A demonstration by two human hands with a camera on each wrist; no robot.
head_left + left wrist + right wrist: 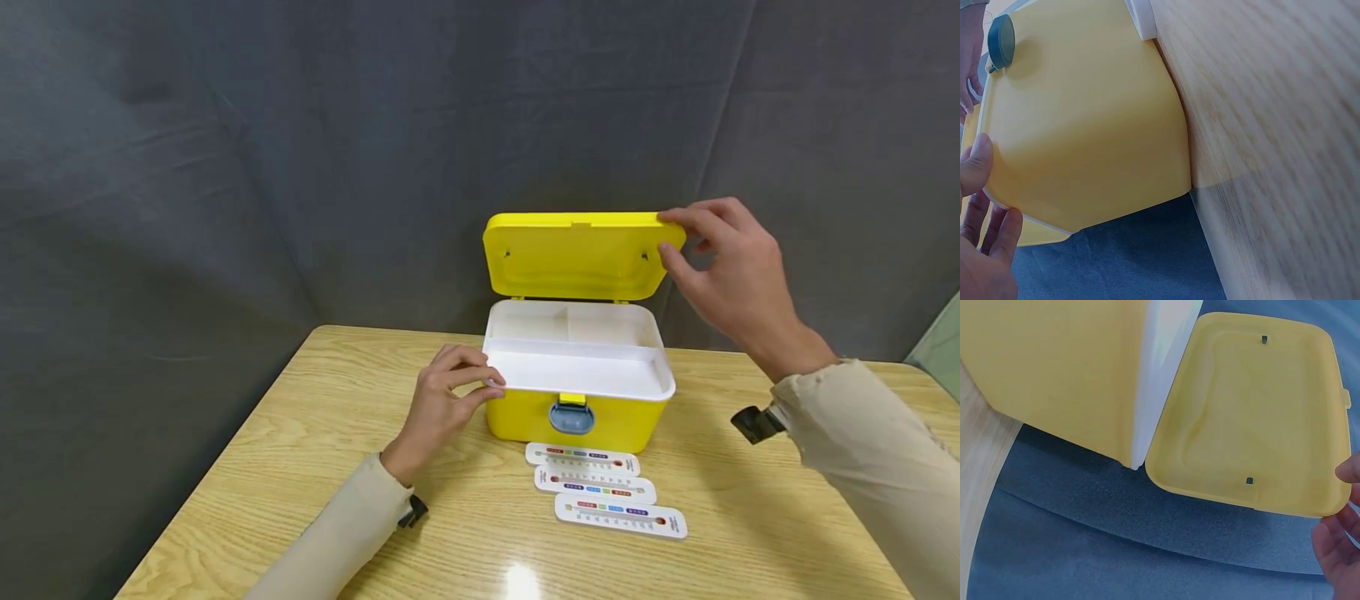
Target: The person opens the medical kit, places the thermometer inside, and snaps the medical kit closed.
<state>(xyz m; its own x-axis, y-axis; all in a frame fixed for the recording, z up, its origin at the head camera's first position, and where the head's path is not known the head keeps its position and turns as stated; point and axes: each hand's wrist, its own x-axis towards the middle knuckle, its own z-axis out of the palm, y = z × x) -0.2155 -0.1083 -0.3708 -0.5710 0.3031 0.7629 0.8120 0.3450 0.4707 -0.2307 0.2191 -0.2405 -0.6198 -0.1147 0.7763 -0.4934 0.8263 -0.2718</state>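
A yellow storage box (pixel 517 418) stands on the table with its lid (pixel 577 262) swung up at the back hinges. Inside its top sits a white divided tray (pixel 573 371), and its compartments hold nothing. My left hand (pixel 448 392) pinches the front left corner of the box's rim, thumb on the front face in the left wrist view. At the lid's upper right corner, my right hand (pixel 731 271) holds the edge between thumb and fingers. The grey-blue latch (pixel 572 418) hangs down on the box's front.
Three white thermometers, a back one (pixel 581 458), a middle one (pixel 596 485) and a front one (pixel 621 516), lie in staggered rows before the box. The wooden table (pixel 300 467) meets a dark grey cloth (pixel 375 167) behind and at the left.
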